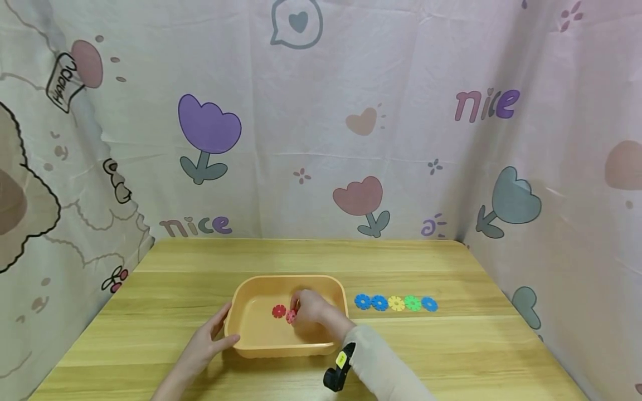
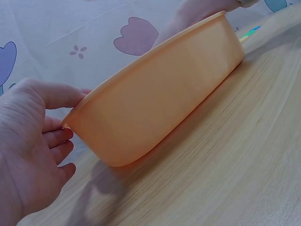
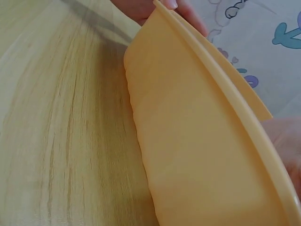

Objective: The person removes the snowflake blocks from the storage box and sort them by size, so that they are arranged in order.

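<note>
A yellow-orange plastic basin stands on the table. At its left end my left hand grips the rim, thumb over the edge and fingers outside; the left wrist view shows this hand close up. My right hand reaches down into the basin and pinches a red flower-shaped disc at its fingertips. Just left of it, another red flower-shaped disc lies on the basin floor. In the right wrist view the basin's wall hides the right fingers.
Right of the basin, several flower-shaped discs lie in a row: blue discs at the left, then a yellow disc, a green disc and a blue disc. A patterned cloth hangs behind the wooden table.
</note>
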A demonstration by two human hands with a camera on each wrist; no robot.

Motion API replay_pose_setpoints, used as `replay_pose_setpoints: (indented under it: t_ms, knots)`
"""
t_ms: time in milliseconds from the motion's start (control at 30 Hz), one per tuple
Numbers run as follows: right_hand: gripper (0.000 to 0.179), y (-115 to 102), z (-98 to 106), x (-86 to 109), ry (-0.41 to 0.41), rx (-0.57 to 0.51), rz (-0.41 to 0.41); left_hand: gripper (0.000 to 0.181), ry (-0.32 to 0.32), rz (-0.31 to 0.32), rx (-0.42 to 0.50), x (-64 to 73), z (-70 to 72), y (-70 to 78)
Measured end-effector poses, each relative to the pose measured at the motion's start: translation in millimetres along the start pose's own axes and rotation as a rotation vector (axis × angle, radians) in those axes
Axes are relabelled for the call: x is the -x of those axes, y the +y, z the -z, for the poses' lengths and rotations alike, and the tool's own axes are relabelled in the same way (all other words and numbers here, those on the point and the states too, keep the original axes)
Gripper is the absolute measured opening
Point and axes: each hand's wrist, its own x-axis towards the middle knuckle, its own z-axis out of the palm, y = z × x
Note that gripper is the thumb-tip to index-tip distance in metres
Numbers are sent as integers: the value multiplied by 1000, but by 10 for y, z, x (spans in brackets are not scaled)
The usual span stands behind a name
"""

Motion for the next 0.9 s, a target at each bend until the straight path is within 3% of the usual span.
replay_pose_setpoints:
  t_ms: [367, 600, 900]
  knots:
    - [17, 15, 53, 66, 14, -17, 40, 75, 1, 2, 18, 8, -12, 18]
    - [17, 44, 153, 136, -33, -273, 2, 75, 5, -5, 4, 15, -24, 23]
    - [20, 92, 446, 231, 4, -445, 16, 76, 12, -6, -33, 18, -16, 22]
